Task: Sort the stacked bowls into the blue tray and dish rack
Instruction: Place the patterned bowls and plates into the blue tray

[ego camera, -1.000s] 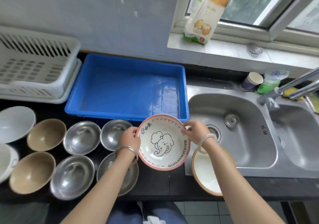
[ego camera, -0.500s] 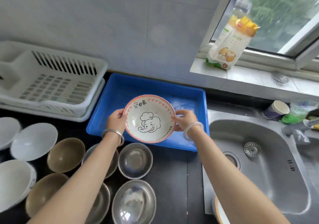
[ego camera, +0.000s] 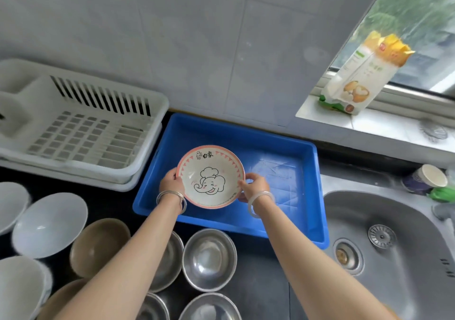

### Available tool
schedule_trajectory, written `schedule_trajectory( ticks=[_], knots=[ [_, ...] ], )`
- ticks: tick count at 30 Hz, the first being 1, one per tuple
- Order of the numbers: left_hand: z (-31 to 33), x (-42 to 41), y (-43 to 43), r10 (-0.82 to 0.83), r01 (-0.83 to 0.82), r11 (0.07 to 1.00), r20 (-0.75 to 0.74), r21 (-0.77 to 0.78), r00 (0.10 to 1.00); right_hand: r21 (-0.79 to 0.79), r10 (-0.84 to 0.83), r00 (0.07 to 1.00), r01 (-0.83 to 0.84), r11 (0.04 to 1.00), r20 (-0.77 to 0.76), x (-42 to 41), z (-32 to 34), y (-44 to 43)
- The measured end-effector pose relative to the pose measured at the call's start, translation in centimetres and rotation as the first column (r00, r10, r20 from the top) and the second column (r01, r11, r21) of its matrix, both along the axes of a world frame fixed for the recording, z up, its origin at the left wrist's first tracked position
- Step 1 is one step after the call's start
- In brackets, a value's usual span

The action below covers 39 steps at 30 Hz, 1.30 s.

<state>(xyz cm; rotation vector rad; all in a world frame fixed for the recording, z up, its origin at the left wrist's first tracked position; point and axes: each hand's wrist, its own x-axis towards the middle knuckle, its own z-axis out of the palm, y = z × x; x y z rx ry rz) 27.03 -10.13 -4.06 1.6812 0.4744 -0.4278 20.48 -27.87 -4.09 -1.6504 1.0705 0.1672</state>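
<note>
Both hands are on it: left hand (ego camera: 170,184) and right hand (ego camera: 253,186) pinch opposite rims of the elephant bowl (ego camera: 211,176), over the blue tray (ego camera: 283,171). White dish rack (ego camera: 81,127) sits just left of the tray, steel bowls (ego camera: 209,259) near.

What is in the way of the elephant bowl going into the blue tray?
Nothing visible. The left hand and right hand hold the elephant bowl by its rim over the blue tray, whose visible floor is bare.
</note>
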Motion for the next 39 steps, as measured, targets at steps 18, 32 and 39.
schedule_trajectory(
  ticks=[18,32,39],
  knots=[
    [-1.5,1.1,0.9,0.222,-0.318,0.874,-0.281,-0.367,0.934,0.551,-0.397,0.906,0.258,0.794,0.147,1.3,0.5,3.3],
    [-2.3,3.7,0.9,0.218,-0.298,0.869,-0.233,-0.396,0.948,0.544,-0.452,0.879,0.308,0.781,0.151,4.7,-0.2,4.7],
    [-2.0,2.8,0.3,0.085,-0.092,0.991,-0.078,-0.100,0.993,0.503,-0.288,0.945,0.176,0.846,0.155,4.1,0.0,4.6]
  ],
)
